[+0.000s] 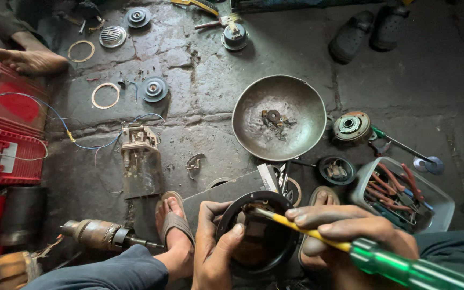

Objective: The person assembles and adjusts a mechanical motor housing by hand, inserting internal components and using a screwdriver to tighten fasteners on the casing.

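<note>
My left hand [213, 247] grips a round black metal housing [256, 231] by its left rim, thumb hooked over the edge. My right hand [350, 225] holds a screwdriver [350, 248] with a yellow shaft and a green see-through handle. Its tip reaches into the housing's upper rim. The housing sits low between my two sandalled feet [174, 220], above a dark flat plate [226, 193].
A dented metal bowl [302, 102] with small parts lies ahead. A grey tub of red-handled pliers [398, 193] is at the right. Red battery cases [6, 123] with blue wires, a motor armature [100, 234], rings and round covers lie scattered at left. Another person's bare foot [30, 59] rests at top left.
</note>
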